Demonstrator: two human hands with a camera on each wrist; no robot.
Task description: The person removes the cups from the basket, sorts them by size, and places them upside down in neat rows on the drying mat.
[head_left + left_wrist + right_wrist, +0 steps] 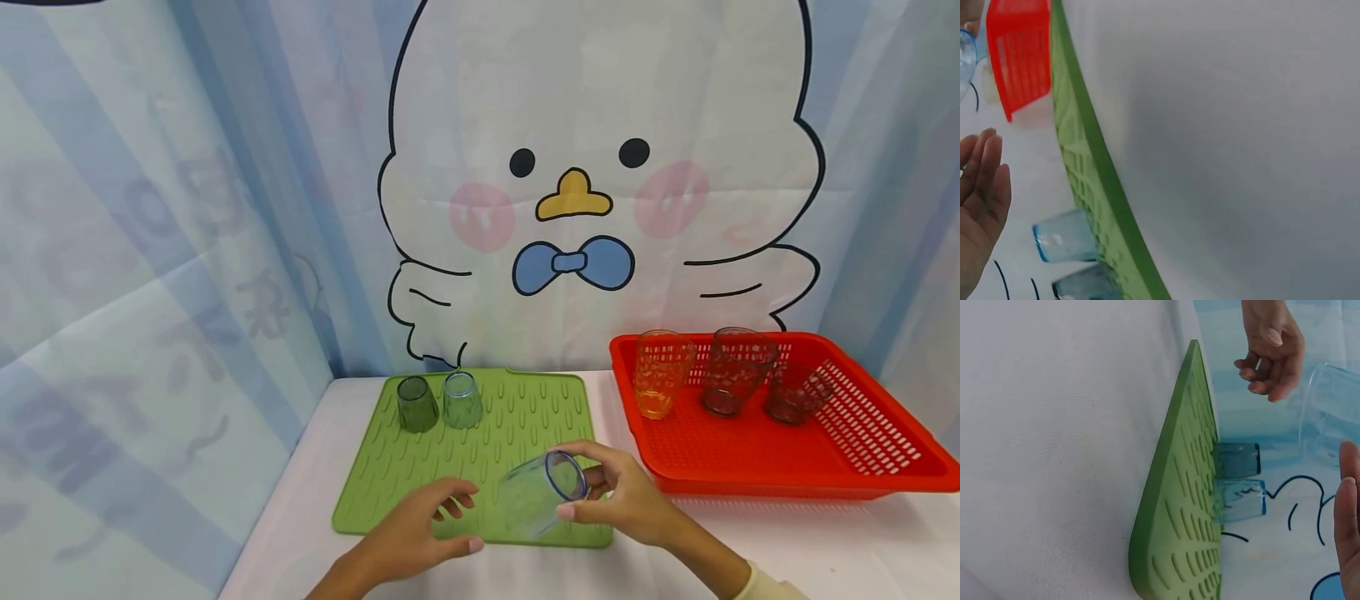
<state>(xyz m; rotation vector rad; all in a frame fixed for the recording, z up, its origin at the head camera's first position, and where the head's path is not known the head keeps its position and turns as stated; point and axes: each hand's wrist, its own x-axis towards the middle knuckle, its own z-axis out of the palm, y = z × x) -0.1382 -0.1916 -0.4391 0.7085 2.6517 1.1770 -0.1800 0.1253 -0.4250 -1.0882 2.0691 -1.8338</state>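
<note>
A clear glass with a blue rim [525, 498] is tilted on its side above the front of the green drying mat [525, 408]. My right hand [626, 492] grips it near the rim, thumb on one side and fingers on the other. To its left, my left hand [420, 533] has loosely bent fingers, holds nothing and stays apart from the glass. At the mat's back left stand a dark grey-green glass [417, 405] and a light blue glass [462, 402], side by side. In the right wrist view, the held glass [1332, 419] is partly cut off by the frame.
A red plastic basket [735, 475] stands on the white table to the right of the mat. Inside it are an amber glass [662, 375], a tall dark glass [737, 371] and a shorter dark cup [797, 392]. A printed curtain [570, 325] hangs behind the table.
</note>
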